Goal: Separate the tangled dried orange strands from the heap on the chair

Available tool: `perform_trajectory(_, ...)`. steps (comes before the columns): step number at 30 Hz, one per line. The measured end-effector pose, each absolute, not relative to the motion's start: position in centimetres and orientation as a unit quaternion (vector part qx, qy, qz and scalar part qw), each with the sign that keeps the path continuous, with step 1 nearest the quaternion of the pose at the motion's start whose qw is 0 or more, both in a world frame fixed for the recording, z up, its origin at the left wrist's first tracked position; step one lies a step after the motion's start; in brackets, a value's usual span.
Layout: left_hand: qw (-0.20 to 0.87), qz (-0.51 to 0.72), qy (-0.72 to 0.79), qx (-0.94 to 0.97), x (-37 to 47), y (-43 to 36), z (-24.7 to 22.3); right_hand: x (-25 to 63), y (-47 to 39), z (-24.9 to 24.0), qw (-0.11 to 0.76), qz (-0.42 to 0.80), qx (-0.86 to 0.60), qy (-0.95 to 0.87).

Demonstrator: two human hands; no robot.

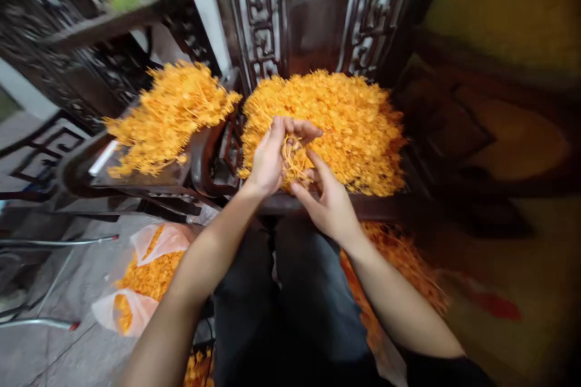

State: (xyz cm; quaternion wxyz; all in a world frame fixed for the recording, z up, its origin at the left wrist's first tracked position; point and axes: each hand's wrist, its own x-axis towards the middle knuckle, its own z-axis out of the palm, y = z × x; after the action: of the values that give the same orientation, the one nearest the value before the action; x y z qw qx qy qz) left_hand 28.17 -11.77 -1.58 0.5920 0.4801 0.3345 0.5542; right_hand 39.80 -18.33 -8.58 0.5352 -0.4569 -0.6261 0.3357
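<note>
A small bunch of orange flower sprigs (295, 160) with thin, stringy stems lies between my two hands. My left hand (271, 157) cups it from the left, the fingers curled over its far side. From the right, the bent fingers and thumb of my right hand (327, 196) close around the near side. Both hands are just above the front edge of a large heap of similar orange sprigs (336, 115), which covers a dark carved wooden seat. The sprigs' exact kind and material cannot be made out.
On the left, another orange pile (175, 115) rests on a side table. An open plastic bag (147, 275) of orange pieces sits on the floor, near metal legs (45, 321). More orange stems (403, 266) lie low on the right. A carved chair back (318, 18) rises behind.
</note>
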Motion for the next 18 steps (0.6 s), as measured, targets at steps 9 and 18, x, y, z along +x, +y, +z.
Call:
perform_trajectory(9,0.502,0.101,0.311,0.801,27.9,-13.6,-3.9,49.1,-33.1,-21.9,0.514,0.089,-0.775,-0.357)
perform_trajectory(18,0.431,0.059,0.315,0.844,24.7,-12.6,-3.1,49.6,-39.2,-28.2,0.219,0.042,-0.897,-0.381)
